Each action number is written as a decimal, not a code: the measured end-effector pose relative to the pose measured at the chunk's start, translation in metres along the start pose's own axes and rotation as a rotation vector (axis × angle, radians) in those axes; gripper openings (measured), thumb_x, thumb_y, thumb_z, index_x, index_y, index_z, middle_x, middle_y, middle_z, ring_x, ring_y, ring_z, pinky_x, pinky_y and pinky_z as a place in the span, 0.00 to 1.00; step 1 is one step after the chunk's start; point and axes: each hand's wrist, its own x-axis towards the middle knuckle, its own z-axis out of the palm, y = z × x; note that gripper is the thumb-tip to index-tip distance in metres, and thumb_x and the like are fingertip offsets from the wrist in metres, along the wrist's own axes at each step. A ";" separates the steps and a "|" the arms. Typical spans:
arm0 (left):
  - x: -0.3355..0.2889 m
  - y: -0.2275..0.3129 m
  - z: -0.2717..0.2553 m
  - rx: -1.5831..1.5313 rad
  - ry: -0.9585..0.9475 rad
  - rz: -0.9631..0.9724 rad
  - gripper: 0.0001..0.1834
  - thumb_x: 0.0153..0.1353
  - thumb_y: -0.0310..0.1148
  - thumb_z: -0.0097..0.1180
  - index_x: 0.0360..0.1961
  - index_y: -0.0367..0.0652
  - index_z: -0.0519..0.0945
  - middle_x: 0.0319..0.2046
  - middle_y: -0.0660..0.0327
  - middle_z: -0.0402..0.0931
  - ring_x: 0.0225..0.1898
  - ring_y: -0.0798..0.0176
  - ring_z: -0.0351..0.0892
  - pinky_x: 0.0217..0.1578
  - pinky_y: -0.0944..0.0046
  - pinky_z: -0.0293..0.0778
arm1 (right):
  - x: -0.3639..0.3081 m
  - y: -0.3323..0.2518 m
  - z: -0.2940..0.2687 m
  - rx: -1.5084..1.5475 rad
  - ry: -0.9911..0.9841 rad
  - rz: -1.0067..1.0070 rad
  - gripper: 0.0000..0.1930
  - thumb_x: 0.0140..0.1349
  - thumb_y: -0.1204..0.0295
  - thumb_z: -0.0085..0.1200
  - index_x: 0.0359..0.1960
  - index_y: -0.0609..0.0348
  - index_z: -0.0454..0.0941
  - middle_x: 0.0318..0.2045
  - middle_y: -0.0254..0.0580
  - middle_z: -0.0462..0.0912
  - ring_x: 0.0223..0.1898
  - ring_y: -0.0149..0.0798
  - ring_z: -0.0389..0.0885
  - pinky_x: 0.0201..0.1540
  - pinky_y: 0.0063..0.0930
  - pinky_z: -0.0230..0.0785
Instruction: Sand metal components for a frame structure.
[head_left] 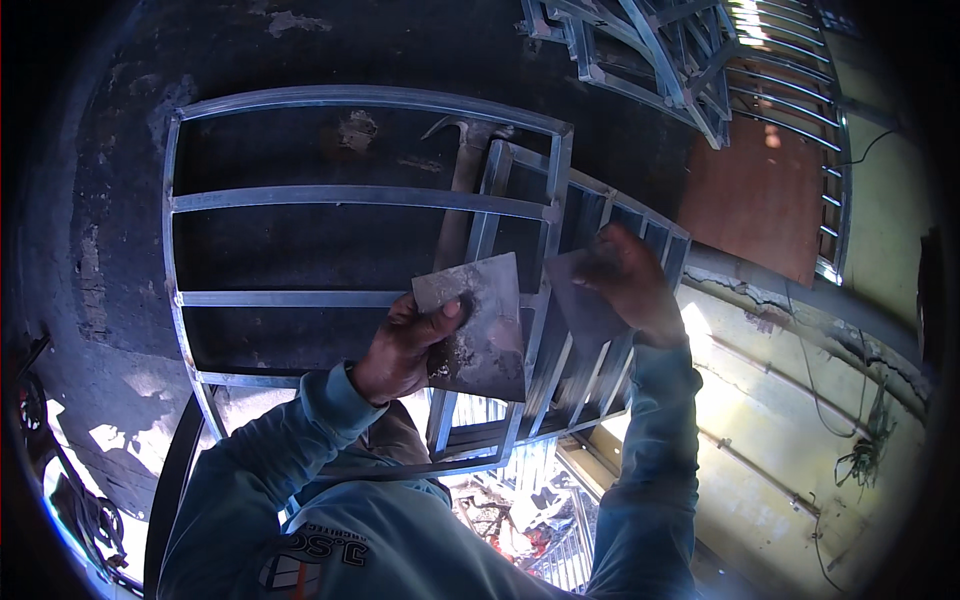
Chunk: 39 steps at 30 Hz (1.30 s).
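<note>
My left hand (405, 345) grips a grey, scuffed square metal plate (485, 320) by its lower left edge, thumb on its face. My right hand (625, 280) holds a second, darker flat metal plate (580, 305) just to the right of the first; the two plates sit side by side, slightly apart. Both are held above a grey metal frame (360, 195) made of rectangular tubes with crossbars. Both forearms wear light blue sleeves.
A hammer (462, 170) lies under the frame near its upper right corner. A smaller barred frame (600, 215) lies under my right hand. More welded frames (660, 60) are stacked at top right, beside a metal railing (800, 110) and a pale wall (800, 420).
</note>
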 end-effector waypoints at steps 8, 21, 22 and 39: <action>-0.016 -0.007 -0.017 0.186 0.064 0.136 0.19 0.69 0.37 0.62 0.55 0.37 0.77 0.51 0.60 0.81 0.53 0.66 0.80 0.60 0.62 0.74 | 0.091 -0.051 -0.033 -0.730 0.169 -0.517 0.14 0.60 0.78 0.57 0.48 0.58 0.74 0.41 0.53 0.83 0.47 0.55 0.83 0.49 0.44 0.74; -0.022 -0.001 -0.028 0.194 0.187 0.155 0.23 0.68 0.37 0.63 0.59 0.36 0.75 0.51 0.58 0.80 0.52 0.66 0.81 0.58 0.61 0.76 | 0.082 -0.115 -0.043 -0.481 -0.149 -0.644 0.17 0.54 0.81 0.62 0.47 0.60 0.75 0.41 0.49 0.83 0.43 0.49 0.84 0.46 0.36 0.75; -0.021 -0.001 -0.027 0.142 0.199 0.104 0.24 0.68 0.38 0.63 0.59 0.36 0.74 0.51 0.57 0.80 0.52 0.64 0.81 0.58 0.59 0.77 | 0.056 -0.109 -0.054 -0.362 -0.112 -0.669 0.19 0.54 0.83 0.63 0.47 0.61 0.74 0.41 0.49 0.82 0.42 0.47 0.84 0.44 0.32 0.74; -0.003 -0.010 -0.002 0.254 0.147 0.148 0.18 0.71 0.34 0.57 0.58 0.37 0.74 0.51 0.57 0.81 0.52 0.62 0.82 0.57 0.60 0.77 | -0.066 0.008 0.011 0.440 0.459 -0.084 0.15 0.55 0.85 0.65 0.44 0.62 0.83 0.35 0.48 0.85 0.29 0.43 0.84 0.30 0.31 0.74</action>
